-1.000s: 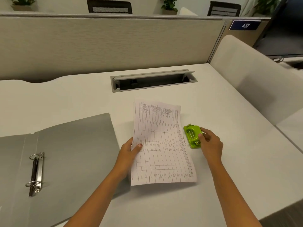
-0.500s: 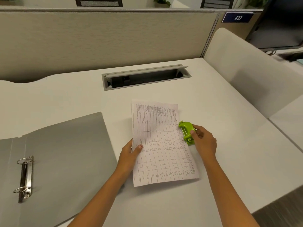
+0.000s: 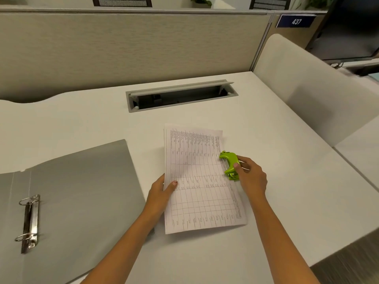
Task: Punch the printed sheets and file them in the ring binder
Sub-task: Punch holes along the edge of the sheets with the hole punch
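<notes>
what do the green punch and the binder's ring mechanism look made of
Green punch: probably moulded plastic, smooth with a slight sheen, plus a thin metal rod. Ring mechanism: metal, likely plated steel, silvery with bright glints. Binder cover: matte grey, plastic or coated board; cannot tell.

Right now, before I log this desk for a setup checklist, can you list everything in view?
sheets: thin stack, count unclear, white with printed tables, desk centre
hole punch: 1, green, at the sheets' right edge
ring binder: 1, grey, open flat, left
desk: 1, white
cable hatch: 1, grey, lid open, behind the sheets
partition: 1, beige, along the back
side screen: 1, cream, right
number sign: 1, blue, reads 437, top right
monitor: 1, dark, far right
left hand: holds the sheets' left edge
right hand: grips the hole punch
</notes>
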`<move>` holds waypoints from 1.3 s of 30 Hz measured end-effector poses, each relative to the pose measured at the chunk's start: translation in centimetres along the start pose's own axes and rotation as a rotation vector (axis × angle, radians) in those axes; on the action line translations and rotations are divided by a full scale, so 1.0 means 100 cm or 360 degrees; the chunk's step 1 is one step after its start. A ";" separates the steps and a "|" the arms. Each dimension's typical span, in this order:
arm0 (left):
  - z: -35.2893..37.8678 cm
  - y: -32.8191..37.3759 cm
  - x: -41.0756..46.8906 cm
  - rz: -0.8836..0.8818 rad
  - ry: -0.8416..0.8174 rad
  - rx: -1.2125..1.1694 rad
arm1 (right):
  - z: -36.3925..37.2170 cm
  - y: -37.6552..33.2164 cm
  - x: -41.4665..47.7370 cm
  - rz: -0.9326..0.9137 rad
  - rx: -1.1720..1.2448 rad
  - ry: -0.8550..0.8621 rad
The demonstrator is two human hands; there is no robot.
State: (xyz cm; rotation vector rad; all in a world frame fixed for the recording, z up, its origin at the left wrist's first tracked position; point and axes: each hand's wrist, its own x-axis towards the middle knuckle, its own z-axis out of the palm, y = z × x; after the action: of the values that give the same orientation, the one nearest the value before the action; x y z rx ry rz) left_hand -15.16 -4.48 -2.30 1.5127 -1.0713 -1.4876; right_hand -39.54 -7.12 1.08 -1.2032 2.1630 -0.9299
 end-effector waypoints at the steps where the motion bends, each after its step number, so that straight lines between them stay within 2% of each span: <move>1: -0.002 0.000 0.001 0.0001 -0.0005 -0.0008 | 0.000 0.000 0.000 0.0002 -0.0004 -0.0006; 15: 0.002 -0.004 0.000 0.0013 0.0133 -0.0072 | 0.004 -0.002 -0.008 0.0005 -0.0022 -0.0028; 34: -0.005 -0.004 -0.004 -0.0066 0.0028 -0.0094 | 0.004 0.003 -0.004 0.0005 -0.0012 -0.0019; 39: -0.005 -0.003 -0.005 -0.0084 0.0013 -0.0098 | 0.002 0.002 0.001 0.0118 0.0015 -0.0053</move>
State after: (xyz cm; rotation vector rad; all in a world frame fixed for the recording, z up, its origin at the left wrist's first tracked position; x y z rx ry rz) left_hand -14.64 -3.89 -2.41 1.5132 -0.9793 -1.5353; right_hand -39.51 -7.21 0.80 -1.1184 2.1590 -0.8820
